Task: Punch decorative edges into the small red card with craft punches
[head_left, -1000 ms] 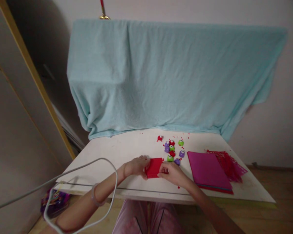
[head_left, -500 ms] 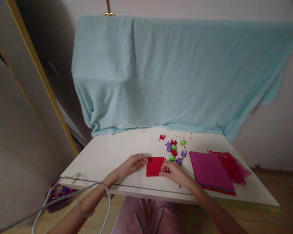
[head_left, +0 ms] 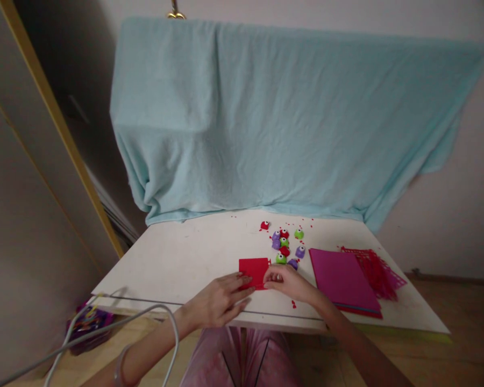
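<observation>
Red paper (head_left: 253, 269) lies flat near the front edge of the bench (head_left: 177, 258), beside small punches (head_left: 284, 244). Left hand (head_left: 218, 303) rests with fingers spread on its near edge; right hand (head_left: 288, 280) seemingly pinches its right corner. This is likely creasing, and the next move calls for steady, aligned pressing.

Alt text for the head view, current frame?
Left hand lies flat on the near edge of a red paper square; right hand pinches its right corner, on a white table. Coloured punches and a magenta paper stack sit alongside.
</observation>
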Available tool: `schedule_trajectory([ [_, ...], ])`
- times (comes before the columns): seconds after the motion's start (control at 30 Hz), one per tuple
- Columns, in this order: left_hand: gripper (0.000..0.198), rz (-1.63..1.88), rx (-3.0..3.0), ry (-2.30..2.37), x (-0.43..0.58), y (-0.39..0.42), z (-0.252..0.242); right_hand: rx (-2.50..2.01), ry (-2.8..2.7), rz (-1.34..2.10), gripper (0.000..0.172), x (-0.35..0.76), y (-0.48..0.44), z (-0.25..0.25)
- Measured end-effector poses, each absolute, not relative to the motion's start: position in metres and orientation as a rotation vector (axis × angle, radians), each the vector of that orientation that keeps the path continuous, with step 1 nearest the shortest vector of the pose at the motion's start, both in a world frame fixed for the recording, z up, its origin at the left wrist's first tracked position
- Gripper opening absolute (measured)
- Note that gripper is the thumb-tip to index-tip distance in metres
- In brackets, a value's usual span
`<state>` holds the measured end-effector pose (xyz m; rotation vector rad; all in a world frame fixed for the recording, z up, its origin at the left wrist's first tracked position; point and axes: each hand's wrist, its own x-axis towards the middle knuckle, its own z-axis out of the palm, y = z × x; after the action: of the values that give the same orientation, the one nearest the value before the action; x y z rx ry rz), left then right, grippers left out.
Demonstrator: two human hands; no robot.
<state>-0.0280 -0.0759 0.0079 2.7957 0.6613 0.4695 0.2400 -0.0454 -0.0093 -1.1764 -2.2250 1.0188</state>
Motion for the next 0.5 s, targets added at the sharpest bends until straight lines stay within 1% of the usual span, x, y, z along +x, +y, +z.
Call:
schedule_trajectory([
  [0.2,0.044,0.421,2.799,0.681,-0.0280,-0.0772,0.0083,-1.183,-2.196,1.033,0.007,0.2421,-0.0458,-0.0101],
  [0.5,0.045,0.415,2.807,0.690,-0.0300,-0.0770,0.0034,-1.210,-2.198,1.011,0.007,0.2410,-0.0446,-0.0141],
])
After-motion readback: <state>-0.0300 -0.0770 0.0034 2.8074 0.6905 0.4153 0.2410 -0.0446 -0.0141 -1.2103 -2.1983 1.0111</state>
